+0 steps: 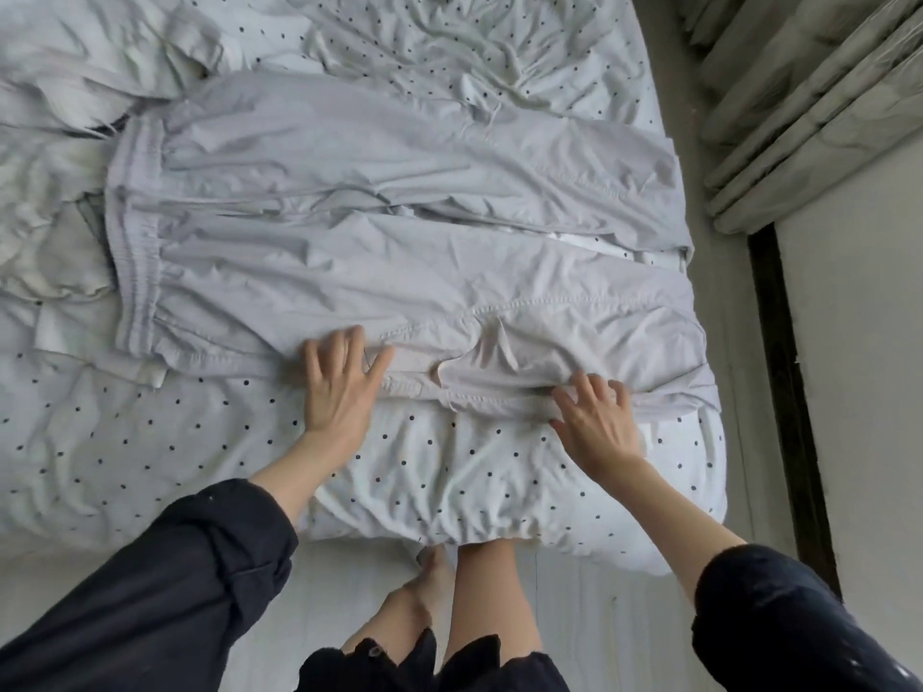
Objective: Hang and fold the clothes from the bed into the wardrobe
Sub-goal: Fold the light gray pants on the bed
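Home bedroom. Bed (150, 442) under crumpled white sheet with small dark dots, just beneath left hand (339, 387); rumpled pale bedding (55, 157) heaped beyond hand, farther left. Pleated curtain (809, 107) well beyond right hand (597, 422), to its right, above pale floor (729, 392). Person barefoot at bedside.

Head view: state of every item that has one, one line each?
grey trousers: spread flat on the bed, legs side by side, waistband to the left, not yet folded
left hand: fingers straight, pressing on the near trouser leg's edge
right hand: fingers bent, touching the near edge of the same leg; grip unclear
dotted bedsheet: wrinkled, under the trousers
pale clothes: crumpled in a heap at left
curtain: hanging in folds
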`<move>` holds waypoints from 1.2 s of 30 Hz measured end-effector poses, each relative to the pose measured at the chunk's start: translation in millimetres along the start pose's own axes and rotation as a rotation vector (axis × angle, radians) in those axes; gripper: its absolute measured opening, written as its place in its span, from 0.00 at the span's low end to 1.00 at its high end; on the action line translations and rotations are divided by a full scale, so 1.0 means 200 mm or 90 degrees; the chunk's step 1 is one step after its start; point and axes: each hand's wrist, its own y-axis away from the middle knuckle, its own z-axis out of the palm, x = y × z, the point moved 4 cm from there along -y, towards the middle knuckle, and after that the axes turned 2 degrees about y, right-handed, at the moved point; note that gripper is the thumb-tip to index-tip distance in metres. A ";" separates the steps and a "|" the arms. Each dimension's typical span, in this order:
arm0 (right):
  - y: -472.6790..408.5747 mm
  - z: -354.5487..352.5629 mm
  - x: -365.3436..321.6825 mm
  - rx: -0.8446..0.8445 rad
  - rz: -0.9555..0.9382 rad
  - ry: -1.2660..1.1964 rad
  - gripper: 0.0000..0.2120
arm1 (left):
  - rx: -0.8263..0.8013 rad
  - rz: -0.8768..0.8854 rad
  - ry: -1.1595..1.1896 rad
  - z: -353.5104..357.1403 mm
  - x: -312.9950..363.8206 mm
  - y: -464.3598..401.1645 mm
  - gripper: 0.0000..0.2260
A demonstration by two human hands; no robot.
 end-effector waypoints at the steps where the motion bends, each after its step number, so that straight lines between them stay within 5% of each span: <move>1: -0.02 -0.01 -0.04 -0.010 0.003 0.006 0.19 | -0.029 -0.014 -0.026 0.02 -0.06 0.01 0.33; 5: -0.06 0.00 -0.15 -0.058 0.012 0.018 0.18 | -0.046 -0.065 -0.040 0.05 -0.29 0.03 0.29; 8: -0.07 -0.02 -0.14 -0.088 0.064 -0.024 0.08 | -0.017 -0.064 -0.019 0.04 -0.40 0.04 0.20; 16: -0.18 -0.18 0.01 0.103 0.146 -0.144 0.02 | -0.062 -0.127 0.009 0.06 -0.46 0.05 0.25; 19: -0.26 -0.26 0.06 0.162 0.183 -0.185 0.07 | 0.007 -0.153 0.071 -0.01 -0.55 -0.03 0.16; 27: -0.69 -0.52 0.26 0.273 0.275 -0.289 0.08 | 0.253 -0.293 0.256 -0.41 -0.72 -0.47 0.15; 36: -1.54 -0.75 0.44 0.261 0.286 -0.333 0.11 | 0.267 -0.311 0.193 -0.57 -0.92 -1.24 0.16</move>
